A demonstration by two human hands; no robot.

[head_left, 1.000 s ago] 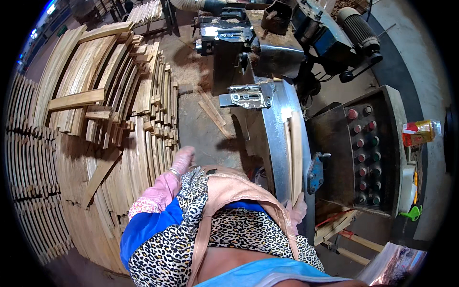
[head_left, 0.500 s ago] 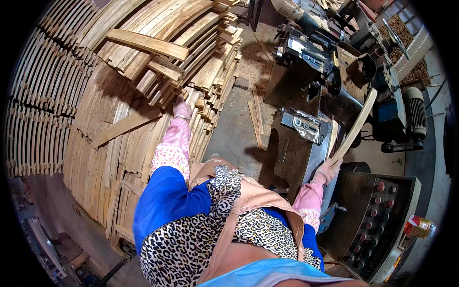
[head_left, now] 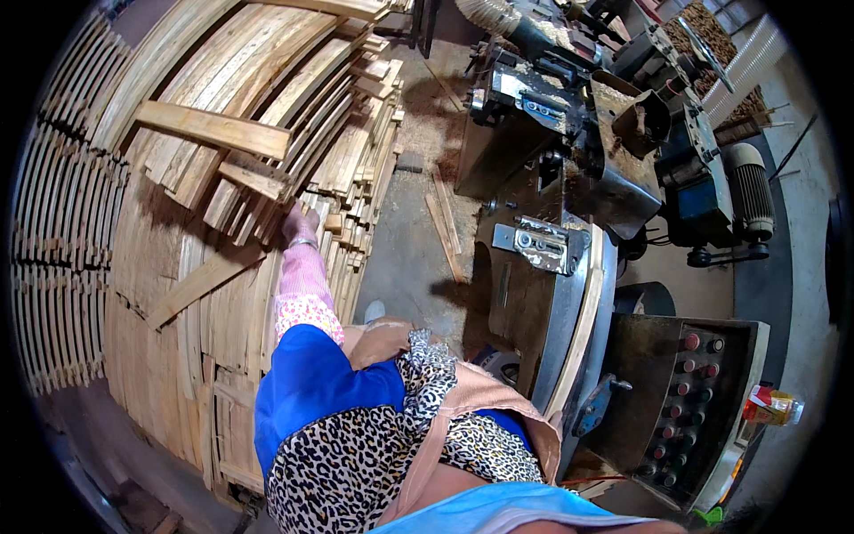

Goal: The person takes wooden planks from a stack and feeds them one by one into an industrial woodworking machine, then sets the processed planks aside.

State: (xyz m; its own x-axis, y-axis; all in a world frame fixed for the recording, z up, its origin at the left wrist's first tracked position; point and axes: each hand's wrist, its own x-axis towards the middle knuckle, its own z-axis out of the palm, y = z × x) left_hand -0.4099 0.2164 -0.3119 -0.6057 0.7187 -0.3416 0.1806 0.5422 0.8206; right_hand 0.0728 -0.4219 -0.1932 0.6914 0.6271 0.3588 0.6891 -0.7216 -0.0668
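Note:
My left hand, in a pink sleeve cuff, reaches to the near ends of the stacked curved wooden strips. It touches the strips, but its fingertips are lost among them, so their grip does not show. A curved wooden strip lies along the rounded edge of the machine table on my right. Its near end runs down beside my apron. My right hand is out of sight, and its forearm is hidden too.
Flat boards lie across the large wood stack. Curved slats are piled at far left. Loose strips lie on the floor between stack and machine. At right stand a button panel, a motor and a jar.
The curved strip went from raised in my right hand to lying along the machine table's edge. My right hand has dropped out of view. My left hand stays at the stack; the view has shifted.

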